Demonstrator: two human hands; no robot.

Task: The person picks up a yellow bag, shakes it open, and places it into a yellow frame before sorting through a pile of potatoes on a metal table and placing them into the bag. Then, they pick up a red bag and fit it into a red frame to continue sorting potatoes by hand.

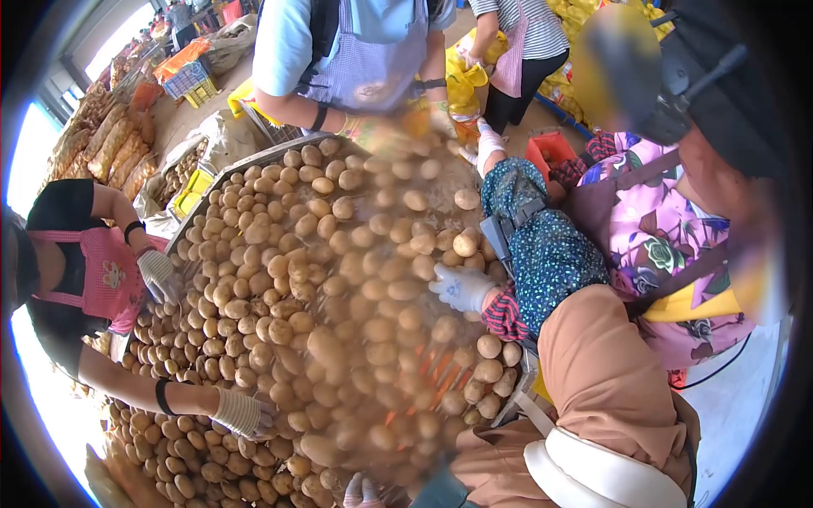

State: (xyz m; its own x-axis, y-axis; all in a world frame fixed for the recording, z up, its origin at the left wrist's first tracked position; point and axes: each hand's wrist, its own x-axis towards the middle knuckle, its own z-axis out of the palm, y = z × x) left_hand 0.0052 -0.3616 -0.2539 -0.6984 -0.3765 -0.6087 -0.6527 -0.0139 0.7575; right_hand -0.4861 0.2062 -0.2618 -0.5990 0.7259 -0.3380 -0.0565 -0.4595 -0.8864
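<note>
A pale gloved hand (pixel 362 491) reaches in at the bottom edge, and I take it for my left hand. Its fingers point up, slightly apart, beside potatoes (pixel 318 450) in a large heap. Nothing shows between the fingers; the palm and wrist are cut off by the frame. My right hand is not visible. Potatoes blur through the middle, over orange bars (pixel 440 370).
Co-workers surround the sorting table (pixel 227 172): a pink apron (pixel 110 275) at left, a blue shirt (pixel 373 34) opposite, a floral top (pixel 669 195) and brown head covering (pixel 618 356) at right. Their gloved hands (pixel 461 288) reach in. Filled sacks (pixel 118 140) stand behind.
</note>
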